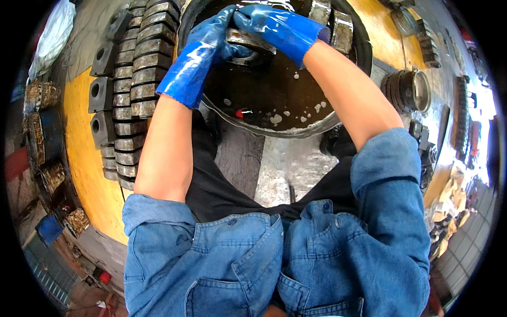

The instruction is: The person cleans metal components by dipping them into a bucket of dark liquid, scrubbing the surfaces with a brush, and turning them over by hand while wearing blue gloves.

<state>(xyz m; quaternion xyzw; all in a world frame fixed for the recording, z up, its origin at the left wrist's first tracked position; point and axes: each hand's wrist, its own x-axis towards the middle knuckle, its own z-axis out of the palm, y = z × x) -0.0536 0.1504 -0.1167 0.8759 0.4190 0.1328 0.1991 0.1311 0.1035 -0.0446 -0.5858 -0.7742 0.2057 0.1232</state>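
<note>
Both my hands wear wet blue rubber gloves and meet over a round tub (306, 130) of dark brown liquid. Between them is a curved metal ring (247, 39), dark and wet, held low at the liquid's surface. My left hand (217, 38) is closed around the ring's left side, its thumb near the lower edge. My right hand (260, 19) curls over the top of the ring, fingers partly hidden. To the right in the tub, a metal ring part (342, 33) stands partly out of the liquid. Pale flecks of foam and a small red bit (240, 113) float near the front.
Left of the tub, rows of stacked metal ring parts (153, 63) lie beside grey blocks with holes (100, 95) on a yellow board (79, 153). Right of it sits a stack of round metal rings (406, 91). A clear plastic bag (55, 37) hangs at the far left.
</note>
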